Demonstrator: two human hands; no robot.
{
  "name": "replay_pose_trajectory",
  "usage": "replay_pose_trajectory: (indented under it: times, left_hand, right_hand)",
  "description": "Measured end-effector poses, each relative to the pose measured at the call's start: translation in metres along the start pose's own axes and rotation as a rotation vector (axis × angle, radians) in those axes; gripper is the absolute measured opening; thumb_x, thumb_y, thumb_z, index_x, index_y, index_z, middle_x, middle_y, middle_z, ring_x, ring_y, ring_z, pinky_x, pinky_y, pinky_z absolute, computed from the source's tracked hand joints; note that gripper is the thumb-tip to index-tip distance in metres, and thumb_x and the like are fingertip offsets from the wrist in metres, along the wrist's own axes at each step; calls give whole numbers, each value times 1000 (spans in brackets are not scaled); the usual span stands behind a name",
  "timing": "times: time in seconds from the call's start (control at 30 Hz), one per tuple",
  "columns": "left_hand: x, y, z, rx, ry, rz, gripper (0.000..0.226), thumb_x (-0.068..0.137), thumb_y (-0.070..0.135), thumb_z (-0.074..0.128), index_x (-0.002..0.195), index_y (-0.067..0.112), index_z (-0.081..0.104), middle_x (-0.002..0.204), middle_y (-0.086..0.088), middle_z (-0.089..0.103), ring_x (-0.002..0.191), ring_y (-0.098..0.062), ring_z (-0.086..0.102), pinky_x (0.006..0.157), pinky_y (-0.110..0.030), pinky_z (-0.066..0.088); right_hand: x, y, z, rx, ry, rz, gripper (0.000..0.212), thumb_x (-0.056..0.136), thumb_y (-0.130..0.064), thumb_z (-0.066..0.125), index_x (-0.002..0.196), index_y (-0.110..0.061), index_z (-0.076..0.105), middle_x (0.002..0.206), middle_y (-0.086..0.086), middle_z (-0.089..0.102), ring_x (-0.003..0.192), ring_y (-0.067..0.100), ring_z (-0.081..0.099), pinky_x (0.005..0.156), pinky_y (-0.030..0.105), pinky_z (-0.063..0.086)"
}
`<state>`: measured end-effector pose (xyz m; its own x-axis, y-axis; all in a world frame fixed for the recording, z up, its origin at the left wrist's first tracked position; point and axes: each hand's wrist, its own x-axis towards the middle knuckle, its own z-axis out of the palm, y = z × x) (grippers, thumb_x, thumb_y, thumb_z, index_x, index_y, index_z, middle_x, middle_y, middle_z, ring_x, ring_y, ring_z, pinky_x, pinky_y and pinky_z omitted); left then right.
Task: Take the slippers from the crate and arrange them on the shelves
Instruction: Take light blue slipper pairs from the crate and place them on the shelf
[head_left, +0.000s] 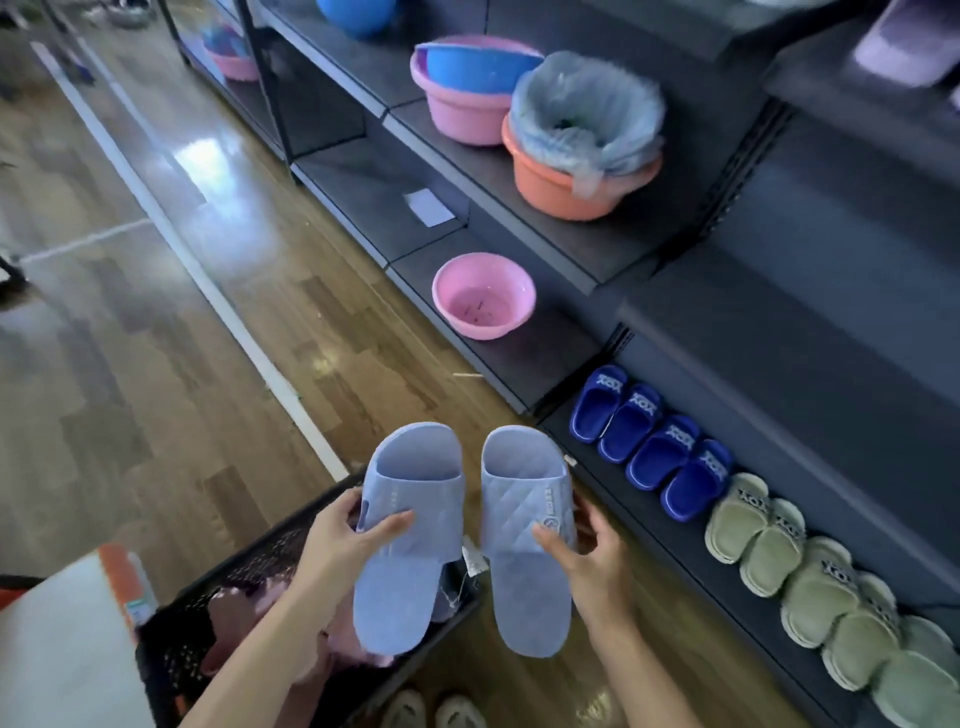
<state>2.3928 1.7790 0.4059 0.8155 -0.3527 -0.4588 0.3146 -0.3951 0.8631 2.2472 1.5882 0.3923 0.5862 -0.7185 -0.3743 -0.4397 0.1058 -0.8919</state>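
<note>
I hold a pair of light blue slippers side by side above the floor, toes pointing away from me. My left hand (349, 538) grips the left slipper (410, 540) by its strap, and my right hand (587, 551) grips the right slipper (524, 551) the same way. Below my left arm stands the black mesh crate (249, 571) with pink slippers (234, 623) inside. On the bottom shelf (623, 499) to the right, dark blue slippers (649, 441) and pale green slippers (810, 582) stand in a row.
Dark shelving runs along the right, holding a pink basin (483, 293), stacked pink and blue basins (462, 88) and an orange basin (576, 171) lined with a plastic bag. Wooden floor (156, 338) with a white line lies to the left. Beige slippers (431, 712) sit at the bottom edge.
</note>
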Motion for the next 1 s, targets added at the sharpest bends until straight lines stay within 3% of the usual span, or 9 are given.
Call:
replay_pose_trajectory:
  times: [0.07, 0.2, 0.33, 0.4, 0.47, 0.53, 0.63, 0.87, 1.0]
  left_hand:
    - [1, 13, 6, 27, -61, 12, 26, 70, 23, 82, 84, 9, 65, 73, -4, 66, 66, -16, 60, 58, -28, 44]
    - [0, 34, 20, 48, -149, 26, 52, 52, 46, 78, 81, 5, 64, 71, -11, 64, 67, -22, 60, 59, -30, 46]
    - [3, 56, 50, 45, -207, 38, 29, 72, 24, 80, 89, 14, 59, 82, -5, 66, 71, -18, 61, 56, -25, 44]
    - [8, 65, 68, 45, -247, 40, 31, 73, 21, 78, 93, 15, 56, 86, -6, 66, 69, -17, 62, 52, -24, 44]
    - [14, 76, 86, 51, -290, 30, 34, 73, 23, 77, 97, 13, 55, 89, -7, 65, 71, -18, 62, 51, -23, 44]
    - [22, 84, 106, 36, -318, 15, 38, 72, 25, 77, 101, 10, 56, 92, -9, 65, 80, -23, 65, 56, -25, 46]
    - [37, 98, 137, 64, -361, 29, 40, 73, 27, 76, 102, 7, 58, 93, -9, 66, 78, -20, 65, 52, -21, 47]
    - [95, 139, 221, 52, -424, 71, 36, 79, 27, 70, 107, 8, 61, 98, -9, 68, 84, -22, 67, 59, -26, 52]
    - [143, 165, 280, 45, -417, 45, 34, 81, 30, 68, 105, 5, 62, 89, -9, 68, 75, -20, 66, 55, -23, 50]
  right_hand:
    - [-4, -8, -10, 28, 51, 21, 71, 47, -52, 77, 111, -25, 60, 102, -11, 67, 95, 5, 63, 78, 24, 51]
    - [-16, -16, -30, 41, 165, 36, 90, 41, -66, 75, 117, -19, 61, 108, -4, 68, 98, 12, 64, 86, 40, 53]
    - [-20, -14, -55, 55, 275, 58, 109, 34, -82, 69, 122, -19, 58, 114, -1, 66, 104, 16, 62, 89, 43, 52]
    - [-20, -13, -68, 84, 337, 70, 115, 30, -85, 66, 122, -17, 58, 112, 0, 66, 103, 17, 62, 88, 43, 52]
    - [-18, -15, -82, 120, 384, 72, 104, 32, -75, 73, 117, -16, 61, 102, -4, 69, 93, 12, 65, 79, 32, 54]
    - [-12, -16, -96, 131, 418, 69, 70, 51, -52, 81, 107, -14, 66, 86, -10, 72, 77, 3, 67, 64, 17, 51]
    - [5, -17, -117, 182, 445, 51, 30, 72, -21, 80, 98, -18, 66, 83, -9, 71, 70, -3, 65, 56, 10, 47]
    - [90, -19, -171, 247, 490, 47, 25, 76, -19, 75, 99, -14, 67, 87, 1, 71, 82, 16, 67, 62, 19, 50]
    - [154, -28, -202, 218, 502, 42, 22, 79, -19, 72, 98, -11, 66, 84, -2, 68, 68, -4, 62, 52, 7, 44]
